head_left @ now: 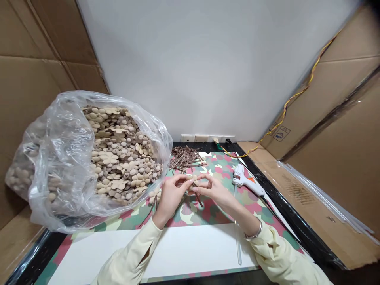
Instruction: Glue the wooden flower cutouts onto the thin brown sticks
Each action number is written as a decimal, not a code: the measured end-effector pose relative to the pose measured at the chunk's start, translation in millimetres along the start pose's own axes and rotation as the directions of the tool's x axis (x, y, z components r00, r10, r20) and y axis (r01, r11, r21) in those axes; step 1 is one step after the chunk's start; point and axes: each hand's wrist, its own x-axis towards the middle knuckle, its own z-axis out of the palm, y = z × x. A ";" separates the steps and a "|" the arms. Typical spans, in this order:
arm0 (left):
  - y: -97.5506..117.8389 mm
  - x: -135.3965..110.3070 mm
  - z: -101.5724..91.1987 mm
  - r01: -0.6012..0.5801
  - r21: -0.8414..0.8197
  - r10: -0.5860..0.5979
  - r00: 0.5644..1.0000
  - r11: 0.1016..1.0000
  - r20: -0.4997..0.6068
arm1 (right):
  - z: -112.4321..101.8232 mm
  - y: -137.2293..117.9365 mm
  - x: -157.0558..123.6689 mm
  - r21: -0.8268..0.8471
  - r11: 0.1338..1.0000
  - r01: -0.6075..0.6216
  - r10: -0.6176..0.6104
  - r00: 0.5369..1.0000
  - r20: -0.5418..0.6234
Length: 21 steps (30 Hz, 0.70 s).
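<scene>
Over the middle of the table, my left hand (pixel 170 197) and my right hand (pixel 219 194) meet with their fingertips pinched together. Between them is a small beige flower-shaped piece (pixel 194 179), mostly covered by the fingers. A thin brown strip (pixel 198 200) sticks out below the fingertips; whether it is joined to the flower I cannot tell. A few pale flower pieces (pixel 154 195) lie just left of my left hand, with another dark strip (pixel 148 213) near the wrist. Behind my hands is a pile of brown strips (pixel 186 158).
A clear plastic bag (pixel 63 134) full of beige flowers (pixel 118 158) stands open at left. A white glue gun (pixel 247 182) lies at right, its glue stick (pixel 238 241) reaching toward me. Yellow cable (pixel 285 109) runs along the cardboard (pixel 341 130) to wall sockets (pixel 200 138).
</scene>
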 end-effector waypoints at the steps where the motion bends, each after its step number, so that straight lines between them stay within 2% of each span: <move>1: 0.2 -0.2 0.2 0.002 -0.003 -0.002 1.000 1.000 -0.007 | 0.7 2.3 0.3 0.027 1.000 -0.008 0.008 1.000 -0.003; 5: -0.5 -0.3 0.6 0.005 -0.005 -0.005 1.000 1.000 -0.028 | 3.6 5.5 1.4 0.090 0.996 0.016 -0.015 1.000 -0.012; 11: -2.9 -0.8 -0.4 -0.041 0.036 0.043 0.997 0.999 -0.056 | 2.5 0.6 -0.4 0.055 0.998 -0.017 0.017 1.000 0.000; 21: -3.1 -0.6 2.2 -0.033 -0.022 0.032 0.998 0.999 -0.046 | 6.9 0.0 1.7 0.018 0.999 0.047 -0.045 0.993 -0.107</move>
